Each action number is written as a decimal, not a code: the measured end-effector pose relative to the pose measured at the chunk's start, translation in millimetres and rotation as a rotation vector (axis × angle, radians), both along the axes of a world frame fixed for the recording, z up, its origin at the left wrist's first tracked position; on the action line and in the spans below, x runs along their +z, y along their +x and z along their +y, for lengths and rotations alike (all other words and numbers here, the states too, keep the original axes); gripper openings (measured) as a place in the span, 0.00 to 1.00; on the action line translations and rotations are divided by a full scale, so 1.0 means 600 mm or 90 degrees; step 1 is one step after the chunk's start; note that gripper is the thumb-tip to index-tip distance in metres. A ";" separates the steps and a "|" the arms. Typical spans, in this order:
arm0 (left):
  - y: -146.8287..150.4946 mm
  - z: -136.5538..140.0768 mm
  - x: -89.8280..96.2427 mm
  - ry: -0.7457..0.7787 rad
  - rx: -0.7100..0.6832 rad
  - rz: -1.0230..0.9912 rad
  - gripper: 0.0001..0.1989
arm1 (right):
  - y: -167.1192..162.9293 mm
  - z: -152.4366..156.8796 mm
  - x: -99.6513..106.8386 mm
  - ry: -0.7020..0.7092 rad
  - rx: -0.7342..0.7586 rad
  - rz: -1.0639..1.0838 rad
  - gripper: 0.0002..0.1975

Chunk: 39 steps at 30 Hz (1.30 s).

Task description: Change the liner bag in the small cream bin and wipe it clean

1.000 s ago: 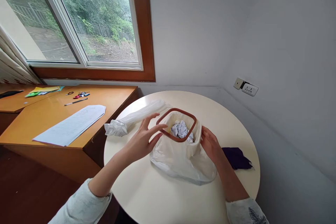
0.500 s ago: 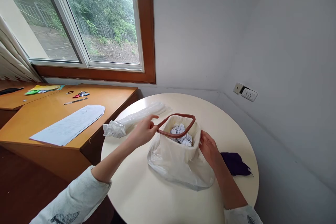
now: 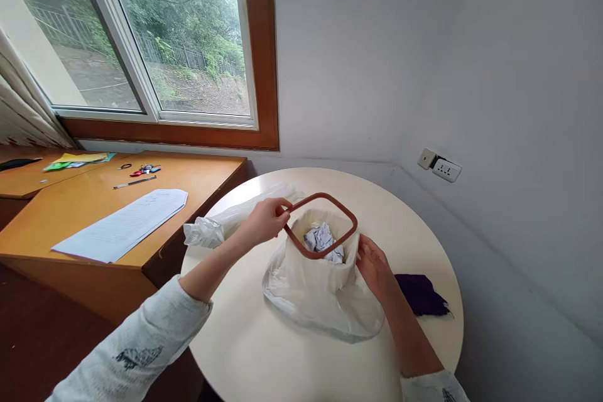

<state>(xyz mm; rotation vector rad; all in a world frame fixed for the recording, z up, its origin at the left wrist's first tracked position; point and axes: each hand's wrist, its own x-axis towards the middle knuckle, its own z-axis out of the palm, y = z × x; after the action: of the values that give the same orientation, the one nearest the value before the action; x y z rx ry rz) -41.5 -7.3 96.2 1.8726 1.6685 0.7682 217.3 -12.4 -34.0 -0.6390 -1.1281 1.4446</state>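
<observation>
My left hand [image 3: 267, 223] pinches one corner of a brown rounded-square rim ring [image 3: 354, 222], holding it tilted just above the mouth of a small trash bin. A white translucent plastic bag [image 3: 320, 292] covers the bin, folded over its top edge and spreading loosely around the base. Crumpled paper [image 3: 320, 237] with writing lies inside. My right hand [image 3: 375, 269] rests against the bin's right side, fingers extended along the wall near the top; some of the fingers are hidden.
The round cream table [image 3: 264, 352] carries a gathered plastic bag [image 3: 205, 231] at left and a dark purple cloth [image 3: 421, 294] at right. A wooden desk [image 3: 202, 169] beside it holds printed sheets [image 3: 125, 226], a pen [image 3: 135, 182] and keys [image 3: 147, 169]. Wall sockets [image 3: 446, 169] sit behind.
My left hand has lifted and shifted slightly right with the rim ring, which is now higher and more tilted over the bin. My right hand stays against the bin's side.
</observation>
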 end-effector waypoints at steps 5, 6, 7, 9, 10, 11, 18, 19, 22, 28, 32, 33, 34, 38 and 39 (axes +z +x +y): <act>0.008 0.029 0.008 0.105 -0.050 0.087 0.15 | -0.001 0.000 0.000 0.008 0.013 0.014 0.18; 0.012 0.034 0.010 0.127 -0.073 0.109 0.15 | -0.001 0.001 -0.001 0.009 0.011 0.011 0.18; 0.016 0.039 0.012 0.148 -0.094 0.135 0.16 | -0.002 0.002 -0.001 0.010 0.008 0.009 0.19; 0.025 0.048 0.014 0.180 -0.124 0.187 0.16 | -0.001 0.003 -0.002 0.010 0.004 0.011 0.19; 0.030 0.052 0.015 0.189 -0.131 0.210 0.16 | -0.001 0.003 -0.002 0.009 0.004 0.013 0.18; 0.035 0.056 0.015 0.193 -0.136 0.228 0.17 | -0.001 0.002 -0.002 0.007 0.006 0.017 0.18; 0.061 0.076 0.005 0.186 -0.178 0.317 0.15 | -0.002 -0.003 0.008 -0.003 0.013 0.012 0.18; 0.064 0.078 0.004 0.184 -0.185 0.330 0.15 | -0.002 -0.003 0.009 -0.007 0.010 0.009 0.18; 0.071 0.086 0.002 0.180 -0.205 0.361 0.15 | -0.001 -0.002 0.009 -0.010 0.011 0.011 0.18; 0.082 0.097 0.009 0.176 -0.238 0.395 0.16 | 0.000 0.004 0.004 -0.010 0.012 0.021 0.16; 0.083 0.098 0.012 0.177 -0.237 0.405 0.16 | 0.001 0.003 0.001 -0.017 0.008 0.037 0.15; 0.082 0.098 0.012 0.177 -0.237 0.407 0.16 | 0.001 0.003 0.001 -0.018 0.009 0.039 0.15; 0.081 0.098 0.011 0.177 -0.238 0.409 0.16 | 0.000 0.002 0.001 -0.018 0.009 0.040 0.15; 0.079 0.098 0.007 0.183 -0.253 0.417 0.16 | 0.000 0.002 0.002 -0.018 0.011 0.042 0.14; 0.078 0.098 0.005 0.186 -0.257 0.419 0.16 | 0.001 0.002 0.002 -0.018 0.010 0.041 0.14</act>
<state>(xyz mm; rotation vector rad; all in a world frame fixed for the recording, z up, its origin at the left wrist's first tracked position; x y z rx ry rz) 5.4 51.4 99.1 2.7708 1.4784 0.2385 217.7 -11.1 -32.7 -0.5996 -1.0664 1.4866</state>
